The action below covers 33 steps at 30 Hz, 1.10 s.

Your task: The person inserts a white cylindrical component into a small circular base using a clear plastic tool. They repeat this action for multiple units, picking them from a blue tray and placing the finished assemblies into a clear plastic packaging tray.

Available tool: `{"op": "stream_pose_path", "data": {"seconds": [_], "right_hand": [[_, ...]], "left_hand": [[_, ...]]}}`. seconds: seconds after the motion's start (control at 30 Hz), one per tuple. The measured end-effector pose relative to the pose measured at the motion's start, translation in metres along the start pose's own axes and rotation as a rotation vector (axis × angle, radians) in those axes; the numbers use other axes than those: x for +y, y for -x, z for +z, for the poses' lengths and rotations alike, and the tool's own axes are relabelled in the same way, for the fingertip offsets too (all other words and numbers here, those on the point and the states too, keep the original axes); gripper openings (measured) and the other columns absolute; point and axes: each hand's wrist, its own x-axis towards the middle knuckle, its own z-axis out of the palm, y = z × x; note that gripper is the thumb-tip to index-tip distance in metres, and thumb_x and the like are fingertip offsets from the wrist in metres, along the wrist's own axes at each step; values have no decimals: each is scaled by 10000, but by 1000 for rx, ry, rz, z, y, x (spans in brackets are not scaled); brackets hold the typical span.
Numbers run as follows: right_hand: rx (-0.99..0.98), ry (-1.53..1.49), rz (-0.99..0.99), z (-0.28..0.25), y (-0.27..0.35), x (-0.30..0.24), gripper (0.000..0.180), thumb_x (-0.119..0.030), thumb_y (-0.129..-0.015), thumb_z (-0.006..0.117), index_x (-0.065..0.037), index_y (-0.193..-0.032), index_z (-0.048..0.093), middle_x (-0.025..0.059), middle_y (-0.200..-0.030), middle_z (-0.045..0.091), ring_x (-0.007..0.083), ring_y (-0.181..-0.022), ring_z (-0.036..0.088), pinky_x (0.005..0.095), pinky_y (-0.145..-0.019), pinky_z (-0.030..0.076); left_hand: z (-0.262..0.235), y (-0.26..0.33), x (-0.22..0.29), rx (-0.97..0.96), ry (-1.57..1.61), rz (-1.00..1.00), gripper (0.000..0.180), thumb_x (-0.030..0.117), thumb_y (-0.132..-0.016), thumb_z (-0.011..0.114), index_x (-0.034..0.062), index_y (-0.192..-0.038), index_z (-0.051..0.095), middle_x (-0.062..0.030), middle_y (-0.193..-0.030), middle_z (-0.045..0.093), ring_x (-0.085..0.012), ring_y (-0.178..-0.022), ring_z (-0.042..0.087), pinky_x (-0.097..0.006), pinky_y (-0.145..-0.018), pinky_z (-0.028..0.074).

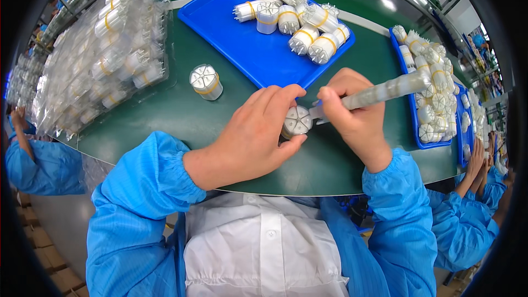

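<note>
My left hand (258,126) is curled round a short white cylindrical bundle (297,120), its thumb and fingers gripping the sides. The bundle's round end faces up and shows wedge-shaped segments. In my right hand (355,113) is a long, pen-like tool (385,89) with a pale translucent wrapped handle. Its narrow tip meets the right rim of the bundle; whether it presses in cannot be made out. To the left, a similar bundle (206,82) with a yellow band stands upright on the green table (165,115), apart from both hands.
Beyond my hands lies a blue tray (220,19) with several banded bundles at its far and right side. Clear plastic packs (110,60) of bundles are stacked at left. Another full blue tray (413,104) stands at right. Co-workers' arms (470,170) show at both sides.
</note>
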Motion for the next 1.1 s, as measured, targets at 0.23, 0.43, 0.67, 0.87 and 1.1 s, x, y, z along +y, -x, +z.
{"op": "stream_pose_path", "data": {"seconds": [0.23,0.43,0.67,0.87,1.1], "right_hand": [[-58,33,-23,1,-1,-1,153,-52,-871,750,-21,-743,673,37,-710,589,151,-641,543,319,-561,405],[-59,51,-41,3,3,1,141,-51,-869,751,-25,-758,670,40,-710,592,159,-645,553,326,-571,416],[-16,10,-41,-1,-3,-3,177,-25,-863,739,-27,-724,630,35,-698,581,148,-630,539,320,-555,400],[-39,38,-85,-3,-2,3,188,-18,-865,735,-28,-717,620,33,-697,573,145,-623,525,317,-546,386],[-80,35,-70,-3,0,1,166,-30,-875,737,-29,-738,644,42,-708,589,157,-635,548,325,-558,407]], "left_hand": [[3,0,-2,8,38,54,667,88,-785,817,23,-1361,486,-147,-1116,608,-310,-1007,619,-393,-860,530],[2,-1,-2,-3,-45,2,681,98,-782,822,27,-1369,483,-145,-1108,612,-320,-992,626,-400,-856,533],[1,2,-2,-34,98,32,643,49,-797,763,17,-1373,480,-178,-1228,624,-350,-1102,644,-415,-917,540],[-1,1,-3,-45,109,47,640,41,-792,746,6,-1373,478,-188,-1244,621,-366,-1121,639,-440,-944,530],[0,2,-4,-87,142,35,636,36,-790,737,7,-1369,478,-182,-1265,608,-377,-1134,629,-447,-946,522]]}}
